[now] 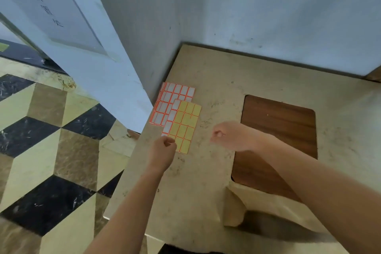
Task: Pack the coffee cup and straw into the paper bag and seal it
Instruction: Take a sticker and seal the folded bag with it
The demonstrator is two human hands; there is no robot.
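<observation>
Seemingly, left hand (164, 147) pinches the yellow label sheet (183, 125) at centre frame; right hand (228, 135) curls, contents unclear; a peeled label may tear.

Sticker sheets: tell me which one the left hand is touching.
The yellow sticker sheet, lying on top and nearer the person; the left hand pinches its near corner. The white-label sheet lies beneath it, untouched.

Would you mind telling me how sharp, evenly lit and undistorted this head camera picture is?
Head view: soft throughout, with the right hand smeared by motion blur; wide-angle bending curves the table edges and wall lines; lighting is flat and bluish; the paper bag casts one dark shadow.
</observation>
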